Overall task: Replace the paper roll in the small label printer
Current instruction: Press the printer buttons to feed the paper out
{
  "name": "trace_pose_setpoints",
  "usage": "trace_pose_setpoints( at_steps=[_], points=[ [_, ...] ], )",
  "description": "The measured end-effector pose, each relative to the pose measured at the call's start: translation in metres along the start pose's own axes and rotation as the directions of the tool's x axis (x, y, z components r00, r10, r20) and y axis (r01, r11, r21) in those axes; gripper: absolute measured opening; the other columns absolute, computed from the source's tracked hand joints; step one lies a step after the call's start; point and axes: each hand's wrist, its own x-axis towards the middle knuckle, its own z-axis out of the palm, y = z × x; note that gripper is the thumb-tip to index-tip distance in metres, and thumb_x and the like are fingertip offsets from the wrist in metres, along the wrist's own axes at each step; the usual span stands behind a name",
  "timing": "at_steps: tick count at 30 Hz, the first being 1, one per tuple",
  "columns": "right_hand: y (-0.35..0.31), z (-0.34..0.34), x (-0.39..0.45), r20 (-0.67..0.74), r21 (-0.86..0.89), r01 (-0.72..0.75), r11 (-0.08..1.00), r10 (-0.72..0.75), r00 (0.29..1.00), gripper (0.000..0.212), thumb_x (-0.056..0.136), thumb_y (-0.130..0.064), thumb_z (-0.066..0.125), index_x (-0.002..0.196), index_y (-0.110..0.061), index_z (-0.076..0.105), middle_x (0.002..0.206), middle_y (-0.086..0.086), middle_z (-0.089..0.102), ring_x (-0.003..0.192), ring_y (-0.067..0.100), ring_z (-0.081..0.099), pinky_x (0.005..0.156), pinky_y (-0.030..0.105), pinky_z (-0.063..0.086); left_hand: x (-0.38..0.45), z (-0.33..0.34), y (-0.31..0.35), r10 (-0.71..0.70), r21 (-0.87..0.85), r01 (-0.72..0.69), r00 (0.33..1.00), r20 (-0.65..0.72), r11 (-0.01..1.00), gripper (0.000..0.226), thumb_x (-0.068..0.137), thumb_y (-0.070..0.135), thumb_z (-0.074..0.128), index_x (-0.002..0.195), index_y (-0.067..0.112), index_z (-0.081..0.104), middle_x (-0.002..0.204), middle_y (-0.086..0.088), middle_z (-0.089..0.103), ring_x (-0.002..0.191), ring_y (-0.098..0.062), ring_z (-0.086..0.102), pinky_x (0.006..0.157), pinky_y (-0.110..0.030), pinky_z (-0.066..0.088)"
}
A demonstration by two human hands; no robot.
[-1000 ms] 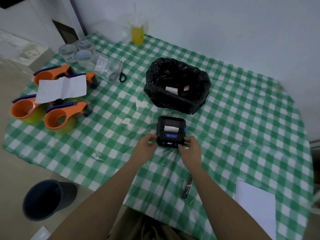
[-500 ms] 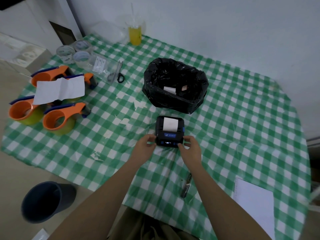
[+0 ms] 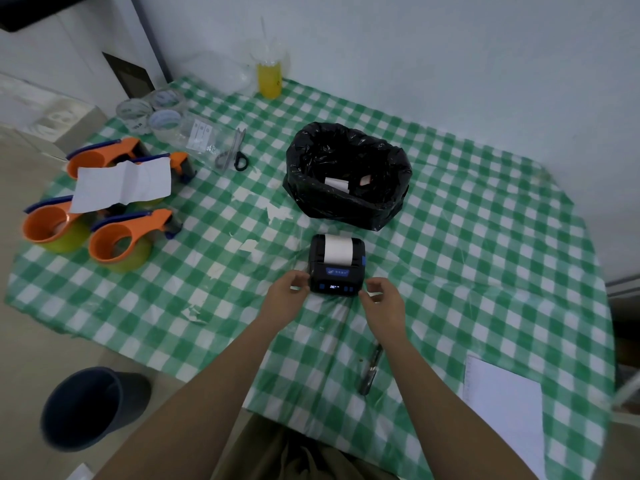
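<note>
The small black label printer (image 3: 336,276) lies on the green checked tablecloth (image 3: 467,258), lid shut, its front display lit. A white strip of paper (image 3: 338,249) sticks out over its top. My left hand (image 3: 286,295) pinches the printer's front left corner. At the front right corner my right hand (image 3: 381,301) touches it with curled fingers. Both forearms reach in from the bottom of the view.
A bin lined with a black bag (image 3: 346,202) stands just behind the printer, with scraps inside. Orange tape dispensers (image 3: 119,242), scissors (image 3: 235,154) and tape rolls (image 3: 152,112) lie at the left. A pen (image 3: 370,370) and white sheet (image 3: 502,407) lie near the front right. A dark bucket (image 3: 88,407) sits on the floor.
The white paper strip has fed out longer from the printer. Both hands have stayed at its front corners, their grip a little looser.
</note>
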Motion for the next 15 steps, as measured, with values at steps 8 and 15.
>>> trace_pose_setpoints(
  at_steps=[8, 15],
  points=[
    [-0.0013, -0.0023, -0.0021, 0.013, 0.007, -0.018, 1.000, 0.018, 1.000, 0.015, 0.087, -0.014, 0.061, 0.101, -0.016, 0.060, 0.100, 0.008, 0.063, 0.075, 0.017, 0.056, 0.067, 0.032, 0.050, -0.0031, -0.0013, 0.0013, -0.022, 0.037, 0.022, 1.000, -0.017, 0.999, 0.022, 0.089, 0.005, 0.054, 0.109, 0.003, 0.061, 0.109, -0.017, 0.064, 0.089, -0.022, 0.056, 0.079, -0.027, 0.041],
    [-0.0033, -0.0045, -0.0030, 0.025, -0.011, -0.024, 1.000, 0.024, 0.999, 0.016, 0.087, -0.015, 0.060, 0.103, -0.014, 0.060, 0.094, 0.004, 0.061, 0.071, 0.014, 0.055, 0.059, 0.026, 0.045, -0.0052, -0.0043, 0.0028, -0.029, 0.053, 0.030, 0.999, -0.013, 0.998, 0.020, 0.090, 0.009, 0.054, 0.108, 0.006, 0.062, 0.110, -0.015, 0.064, 0.091, -0.023, 0.058, 0.080, -0.029, 0.043]
  ],
)
